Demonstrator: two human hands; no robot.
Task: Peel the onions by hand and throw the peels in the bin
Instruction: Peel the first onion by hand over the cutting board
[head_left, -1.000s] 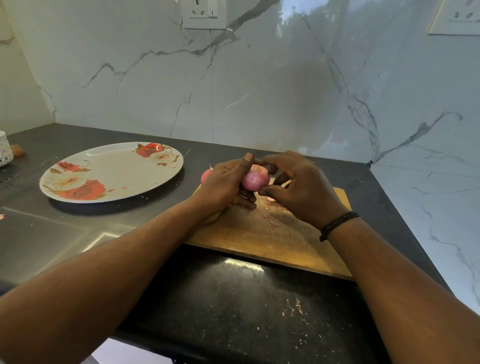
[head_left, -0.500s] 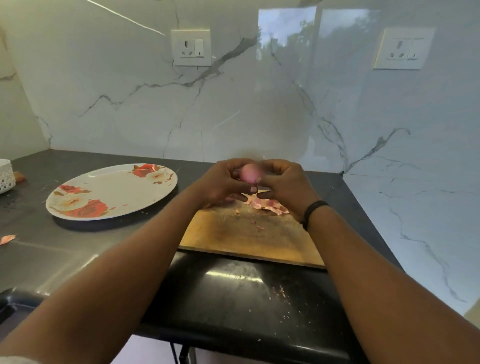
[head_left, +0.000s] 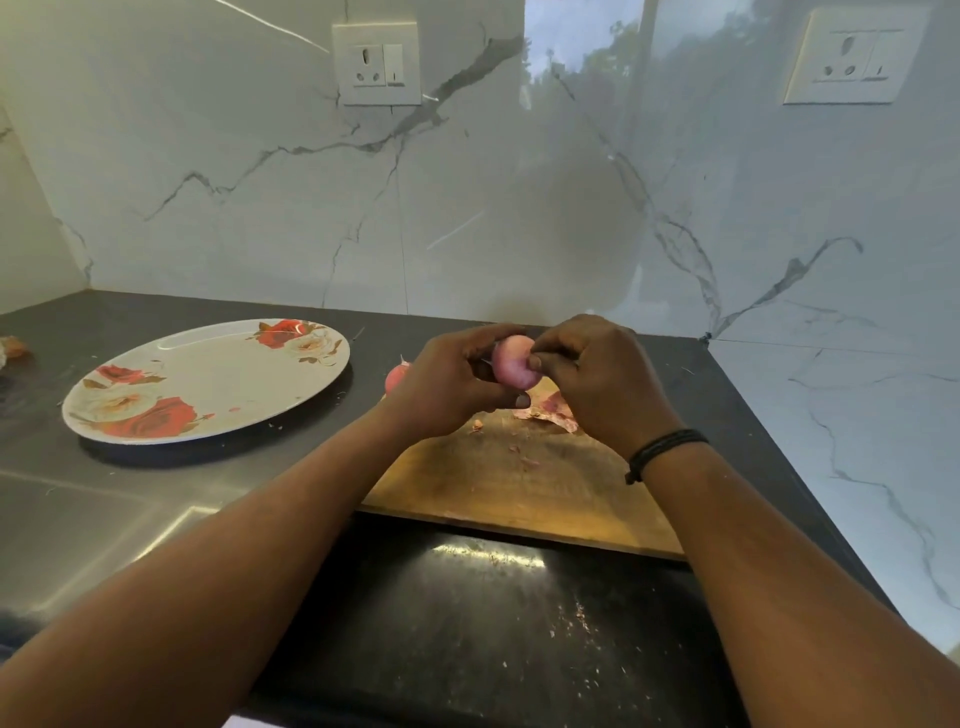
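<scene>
White marble-look wall panels with grey veins are seen behind a dark worktop (head_left: 675, 374) that sits in a corner, and two sockets (head_left: 376, 62) are mounted up on the wall. A wooden cutting board (head_left: 519, 483) is laid on the worktop near the right side, with the front part of the worktop dusted with tiny peel crumbs.

An onion (head_left: 511, 362) is held up in the air just above the far end of the board, gripped between both hands. The left hand (head_left: 447, 384) is wrapped around its left side, and the right hand (head_left: 597, 379) is closed on its right side with the fingertips pinched against the skin. So most of the onion is covered, only a pink, smooth patch can be made out between the fingers.

A second onion (head_left: 396, 375) is tucked behind the left hand, beside the board's far left corner, mostly hidden. A small pile of peels (head_left: 550, 408) is left on the board right under the right hand, partly blocked by it.

Off to the left, well apart, a big oval plate (head_left: 208, 379) with red roses is set on the worktop. A black band (head_left: 662, 449) is worn on the right wrist. Something brownish is cut off at the left edge, can't be made out.
</scene>
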